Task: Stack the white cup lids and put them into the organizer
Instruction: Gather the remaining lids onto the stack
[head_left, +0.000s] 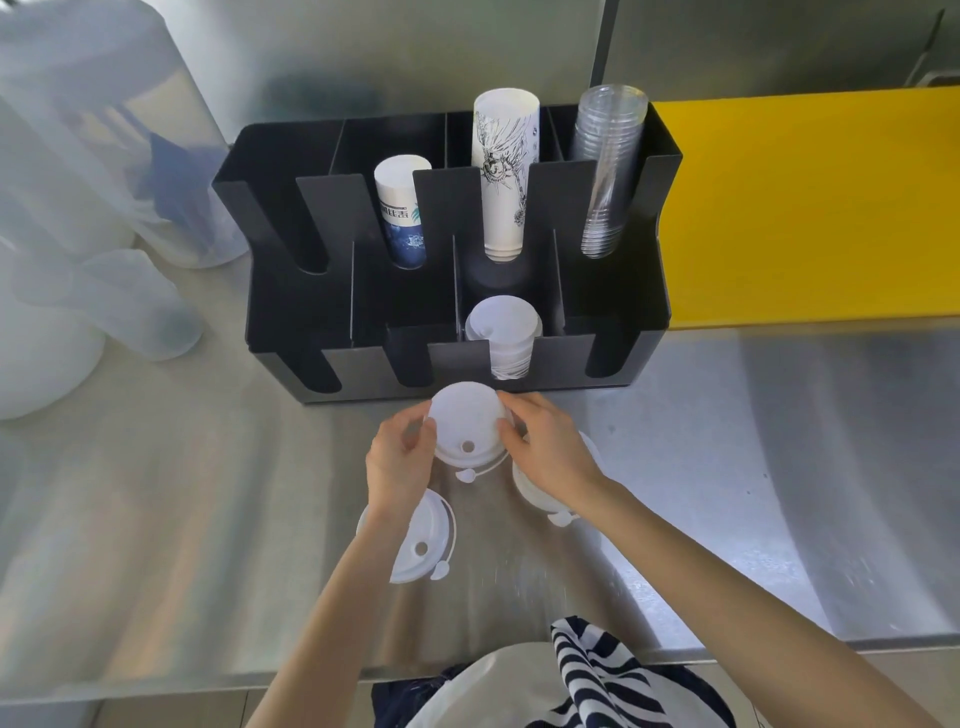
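A white cup lid (466, 422) with a small round hole is held just in front of the black organizer (613, 343), above the steel counter. My left hand (397, 462) grips its left edge and my right hand (545, 452) grips its right edge. A stack of white lids (503, 332) stands in the organizer's front row, third slot from the left. Another white lid (423, 538) lies on the counter under my left wrist. More white lids (540, 493) lie partly hidden under my right hand.
The organizer's back row holds a blue-and-white paper cup stack (401, 218), a printed white cup stack (503, 171) and clear plastic cups (608, 166). Translucent containers (78, 208) stand at the left. A yellow board (810, 208) lies at the right.
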